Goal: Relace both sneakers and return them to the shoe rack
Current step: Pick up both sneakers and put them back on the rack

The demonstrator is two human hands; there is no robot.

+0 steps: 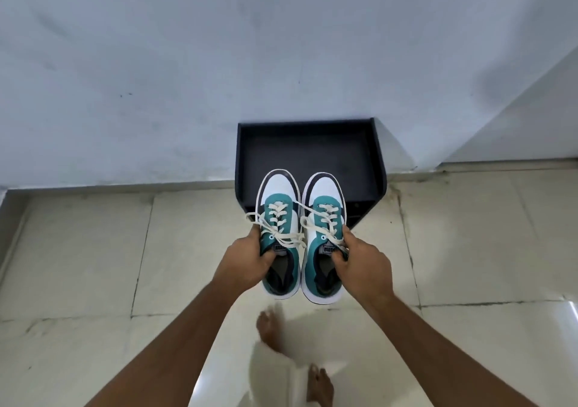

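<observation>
Above the dark shoe rack (308, 143), hands grip two laced teal-white sneakers (301, 234).

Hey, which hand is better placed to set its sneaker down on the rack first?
Neither has a clear edge. The left hand holds the left sneaker and the right hand the right sneaker, side by side, toes over the black shoe rack. Lowering both together looks sensible.

Both arms reach straight out in front, side by side. The left hand (247, 258) is curled tight, with its fingers tucked in and thumb on the outside. The right hand (359, 259) is curled the same way.
</observation>
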